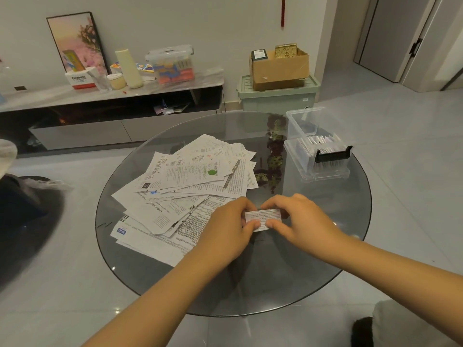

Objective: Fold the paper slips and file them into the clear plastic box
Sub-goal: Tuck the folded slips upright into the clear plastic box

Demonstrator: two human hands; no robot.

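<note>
Glass table [313, 246]: loose paper pile [190, 186] left, clear plastic box [318, 159] far right — both hands, left hand [230, 234] and right hand [298, 219], pinching folded slip [263, 219]; bare glass near edge.

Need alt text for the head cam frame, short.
Both hands, left hand and right hand, pinch a small folded paper slip over a round glass table. Unfolded leaflets lie piled left; an open clear plastic box holding folded slips sits right.

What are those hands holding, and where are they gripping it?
A small folded paper slip, pinched at its left end by the left hand and right end by the right hand.
</note>
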